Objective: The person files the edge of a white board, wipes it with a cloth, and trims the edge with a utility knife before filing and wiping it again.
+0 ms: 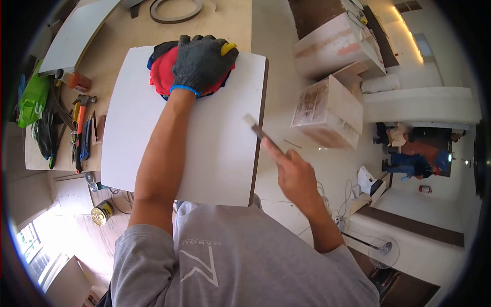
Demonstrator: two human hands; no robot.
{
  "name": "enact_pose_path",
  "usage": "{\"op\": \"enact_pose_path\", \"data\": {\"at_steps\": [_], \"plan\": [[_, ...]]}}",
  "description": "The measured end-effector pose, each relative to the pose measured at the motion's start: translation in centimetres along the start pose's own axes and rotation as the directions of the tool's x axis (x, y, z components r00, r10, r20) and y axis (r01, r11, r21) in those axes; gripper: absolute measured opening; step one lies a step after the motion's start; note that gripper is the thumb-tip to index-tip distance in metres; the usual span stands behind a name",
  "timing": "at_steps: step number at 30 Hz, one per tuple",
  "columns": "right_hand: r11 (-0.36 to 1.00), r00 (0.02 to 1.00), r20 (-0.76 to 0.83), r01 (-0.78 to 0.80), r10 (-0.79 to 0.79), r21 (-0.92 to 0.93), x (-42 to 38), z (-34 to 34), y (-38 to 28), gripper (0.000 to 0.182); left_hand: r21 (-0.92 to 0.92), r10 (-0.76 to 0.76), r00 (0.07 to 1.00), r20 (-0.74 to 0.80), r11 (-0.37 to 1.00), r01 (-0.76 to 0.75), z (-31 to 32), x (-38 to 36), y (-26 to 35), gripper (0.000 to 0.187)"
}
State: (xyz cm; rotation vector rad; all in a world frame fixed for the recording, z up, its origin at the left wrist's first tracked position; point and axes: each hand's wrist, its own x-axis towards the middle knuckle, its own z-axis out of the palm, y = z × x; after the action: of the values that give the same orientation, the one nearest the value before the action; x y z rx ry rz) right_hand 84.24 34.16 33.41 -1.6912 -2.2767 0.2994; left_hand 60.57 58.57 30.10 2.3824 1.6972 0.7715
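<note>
A curved white panel (220,148) with a dark edge lies on the plywood table in front of me. My left hand (200,62), in a dark grey glove with a blue cuff, presses its bent fingers onto a bundled red and dark blue cloth (162,71) at the panel's far end. Something small and yellow (228,48) shows by its fingers; what it is stays unclear. My bare right hand (296,176) holds a narrow flat tool (258,130) with a pale tip, index finger along it. The tip is over the panel near its right edge, contact unclear.
Left of the panel on the table (120,38) are a hammer (82,110), blue-handled pliers (86,140), an orange bottle (79,82) and dark gloves (47,133). A roll of edging (176,19) lies beyond. White boxes (327,110) stand right; people (414,153) are farther off.
</note>
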Motion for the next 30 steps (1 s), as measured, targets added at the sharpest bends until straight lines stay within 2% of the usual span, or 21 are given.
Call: {"op": "enact_pose_path", "data": {"at_steps": [1, 2, 3, 5, 6, 8, 9, 10, 13, 15, 16, 17, 18, 20, 21, 23, 26, 30], "plan": [[0.998, 0.999, 0.012, -0.033, 0.034, -0.045, 1.1, 0.3, 0.3, 0.059, -0.011, 0.015, 1.000, 0.019, 1.000, -0.015, 0.0, -0.2, 0.6, 0.041], [0.993, 0.998, 0.019, -0.059, 0.061, -0.098, 3.3, 0.4, 0.9, 0.060, -0.048, 0.025, 0.999, -0.046, 0.998, -0.027, 1.2, -0.1, 0.0, 0.043], [0.986, 0.998, 0.021, -0.063, 0.067, -0.154, 5.4, 0.5, 1.5, 0.061, -0.054, 0.022, 0.999, -0.036, 0.998, -0.024, 1.2, -0.1, 0.2, 0.043], [0.989, 0.996, 0.035, -0.076, 0.081, -0.125, 5.6, 0.5, 1.3, 0.063, -0.058, 0.013, 1.000, -0.009, 0.998, -0.014, 1.0, -0.1, 0.0, 0.044], [0.989, 0.995, 0.056, -0.075, 0.083, -0.129, 4.1, 0.0, 0.6, 0.064, -0.020, 0.039, 0.998, -0.053, 0.999, -0.040, 1.5, 0.0, -0.3, 0.044], [0.994, 0.993, 0.074, -0.081, 0.087, -0.072, 0.7, -0.1, -0.1, 0.064, 0.016, 0.007, 1.000, 0.008, 1.000, -0.007, 0.5, 0.0, 0.2, 0.041], [0.993, 0.994, 0.072, -0.070, 0.077, -0.091, 1.5, 0.1, 0.2, 0.064, 0.035, -0.008, 0.999, 0.042, 0.999, 0.006, 0.3, -0.1, 0.4, 0.040], [0.991, 0.994, 0.064, -0.080, 0.087, -0.108, 2.5, 0.4, 0.5, 0.064, 0.022, 0.016, 1.000, -0.025, 1.000, -0.016, 0.7, -0.2, 0.4, 0.039], [0.991, 0.997, 0.005, -0.076, 0.077, -0.110, 5.3, 1.1, 1.9, 0.064, -0.011, -0.005, 0.999, 0.040, 1.000, 0.006, 0.3, -0.1, 0.4, 0.039], [0.991, 0.997, 0.016, -0.078, 0.080, -0.113, 5.4, 1.0, 1.4, 0.064, -0.022, 0.019, 1.000, 0.010, 1.000, -0.019, 0.1, -0.1, 0.3, 0.039], [0.987, 0.992, 0.071, -0.091, 0.101, -0.131, 3.7, 0.4, 0.9, 0.064, -0.007, 0.028, 0.999, -0.020, 1.000, -0.028, 0.5, 0.0, 0.2, 0.039], [0.994, 0.997, 0.044, -0.065, 0.069, -0.088, 2.5, 0.1, 0.8, 0.064, 0.009, 0.032, 0.998, -0.045, 0.999, -0.032, 1.1, -0.1, -0.1, 0.039], [0.998, 0.999, 0.018, -0.042, 0.043, -0.040, 1.6, 0.0, 0.6, 0.064, 0.024, 0.015, 1.000, -0.014, 1.000, -0.015, 0.7, -0.1, 0.2, 0.039], [0.991, 0.996, 0.041, -0.070, 0.075, -0.115, 2.0, 0.3, 1.1, 0.064, -0.007, 0.002, 1.000, 0.016, 1.000, -0.002, 0.3, -0.1, 0.2, 0.040], [0.995, 0.999, -0.014, -0.039, 0.038, -0.095, 4.1, 0.8, 1.6, 0.066, -0.028, 0.003, 1.000, 0.030, 1.000, -0.002, 0.3, -0.2, 0.5, 0.040], [0.989, 0.993, 0.035, -0.110, 0.114, -0.095, 6.7, 0.8, 1.4, 0.062, -0.018, 0.004, 0.999, 0.041, 1.000, -0.004, 0.2, -0.1, 0.4, 0.041], [0.983, 0.987, 0.094, -0.120, 0.133, -0.137, 2.9, -0.7, -0.1, 0.061, 0.005, 0.026, 0.999, -0.020, 1.000, -0.026, 1.1, -0.1, -0.1, 0.041], [0.984, 0.985, 0.077, -0.145, 0.154, -0.107, 2.1, 0.2, 0.3, 0.059, 0.004, 0.002, 0.999, 0.044, 1.000, -0.002, 0.6, -0.5, 0.7, 0.041]]}}
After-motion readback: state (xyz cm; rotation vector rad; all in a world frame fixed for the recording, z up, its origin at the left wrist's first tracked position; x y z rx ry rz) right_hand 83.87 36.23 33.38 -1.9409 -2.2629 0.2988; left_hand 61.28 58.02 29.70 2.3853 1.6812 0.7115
